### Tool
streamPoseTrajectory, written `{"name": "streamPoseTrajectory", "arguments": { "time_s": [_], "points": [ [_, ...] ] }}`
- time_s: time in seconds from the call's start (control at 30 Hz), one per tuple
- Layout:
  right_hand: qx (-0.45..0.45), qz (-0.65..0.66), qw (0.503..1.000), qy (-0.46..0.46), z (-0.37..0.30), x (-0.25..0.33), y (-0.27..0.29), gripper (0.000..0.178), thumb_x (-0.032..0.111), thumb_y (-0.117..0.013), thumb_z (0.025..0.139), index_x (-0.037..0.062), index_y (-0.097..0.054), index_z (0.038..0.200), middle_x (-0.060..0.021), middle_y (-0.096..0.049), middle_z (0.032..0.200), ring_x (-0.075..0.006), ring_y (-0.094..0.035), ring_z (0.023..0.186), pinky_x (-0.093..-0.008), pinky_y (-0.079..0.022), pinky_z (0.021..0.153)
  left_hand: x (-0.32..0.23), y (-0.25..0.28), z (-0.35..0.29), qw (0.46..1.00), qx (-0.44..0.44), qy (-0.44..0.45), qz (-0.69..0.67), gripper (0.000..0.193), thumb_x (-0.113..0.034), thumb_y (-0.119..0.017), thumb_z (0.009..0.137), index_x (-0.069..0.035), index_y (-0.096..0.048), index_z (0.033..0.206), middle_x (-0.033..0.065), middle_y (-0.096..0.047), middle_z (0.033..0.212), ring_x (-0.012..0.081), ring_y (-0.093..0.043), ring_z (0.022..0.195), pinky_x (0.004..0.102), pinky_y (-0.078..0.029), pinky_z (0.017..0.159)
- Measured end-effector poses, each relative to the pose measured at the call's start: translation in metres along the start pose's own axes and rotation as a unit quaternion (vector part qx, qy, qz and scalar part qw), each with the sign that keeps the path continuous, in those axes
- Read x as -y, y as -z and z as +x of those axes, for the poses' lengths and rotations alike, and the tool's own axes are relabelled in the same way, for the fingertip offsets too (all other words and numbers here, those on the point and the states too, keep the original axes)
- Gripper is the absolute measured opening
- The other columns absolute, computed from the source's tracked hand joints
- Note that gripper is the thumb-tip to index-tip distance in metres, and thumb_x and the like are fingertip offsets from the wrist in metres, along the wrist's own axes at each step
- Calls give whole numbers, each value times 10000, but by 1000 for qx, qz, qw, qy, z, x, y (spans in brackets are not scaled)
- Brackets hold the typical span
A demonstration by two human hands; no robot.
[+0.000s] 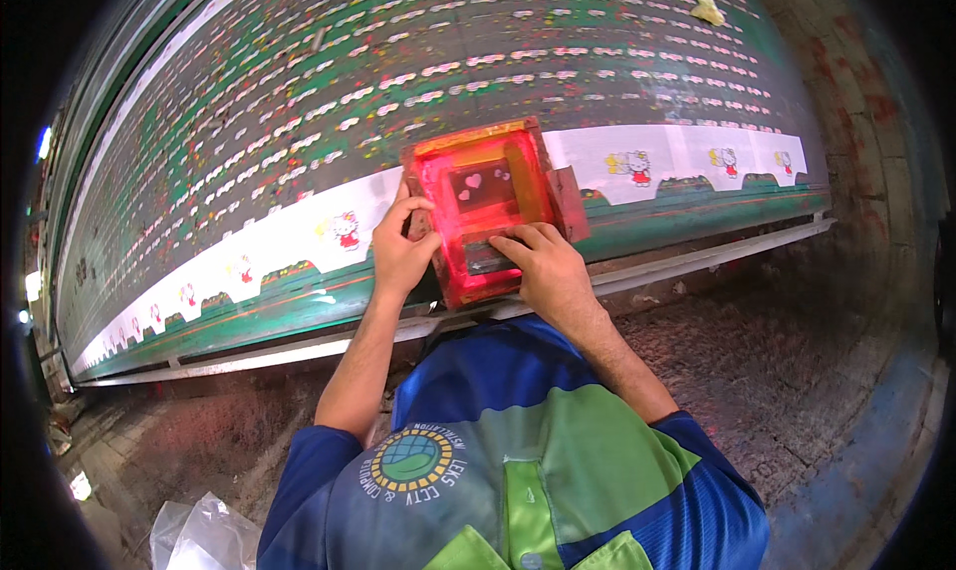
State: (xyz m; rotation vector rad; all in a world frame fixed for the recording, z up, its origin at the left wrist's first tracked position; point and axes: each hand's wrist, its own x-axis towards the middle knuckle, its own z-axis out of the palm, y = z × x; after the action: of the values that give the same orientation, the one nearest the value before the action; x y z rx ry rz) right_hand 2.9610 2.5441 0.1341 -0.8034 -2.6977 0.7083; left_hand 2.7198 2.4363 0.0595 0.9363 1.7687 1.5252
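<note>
A small screen-printing frame (478, 135), its wooden rim and mesh stained bright red, lies at the near edge of a long printing table. Heart shapes show in the dark window of its mesh. My left hand (398, 249) grips the frame's left side, thumb on the rim. Inside the near end of the frame is a dark squeegee (486, 259); the fingers of my right hand (551, 269) are closed on it. White fabric (672, 157) printed with a red-and-yellow cartoon figure runs under the frame and out on both sides.
The long table (299, 92) is dark and green, speckled with rows of white and coloured paint marks. A metal rail (697, 263) follows its near edge. A yellowish crumpled cloth (704, 2) lies at the far right. A clear plastic bag (204, 535) sits on the floor at lower left.
</note>
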Motion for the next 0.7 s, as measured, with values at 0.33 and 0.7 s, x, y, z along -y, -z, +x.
{"name": "streamPoseTrajectory", "arguments": {
  "time_s": [0.33, 0.7],
  "points": [
    [-10, 14, 999, -40, -42, -153, 113, 525, -68, -723, 792, 105, -815, 1280, -98, -761, 1254, -335, -686, 1231, -445, -593, 1075, -47, -196, 23, 995, 3, -85, 60, 408, 62, -762, 812, -4, -710, 1211, 294, -444, 1766, 323, -460, 1636, 395, -422, 1270],
    [-6, 11, 1000, -10, -55, -195, 127, 594, -92, -722, 778, 107, -786, 1334, -102, -746, 1289, -346, -672, 1253, -459, -583, 1101, -24, -236, 35, 992, 11, 116, -58, 408, 56, -759, 793, -38, -722, 1188, 98, -763, 1355, 176, -697, 1227, 325, -535, 1070]
  ]
}}
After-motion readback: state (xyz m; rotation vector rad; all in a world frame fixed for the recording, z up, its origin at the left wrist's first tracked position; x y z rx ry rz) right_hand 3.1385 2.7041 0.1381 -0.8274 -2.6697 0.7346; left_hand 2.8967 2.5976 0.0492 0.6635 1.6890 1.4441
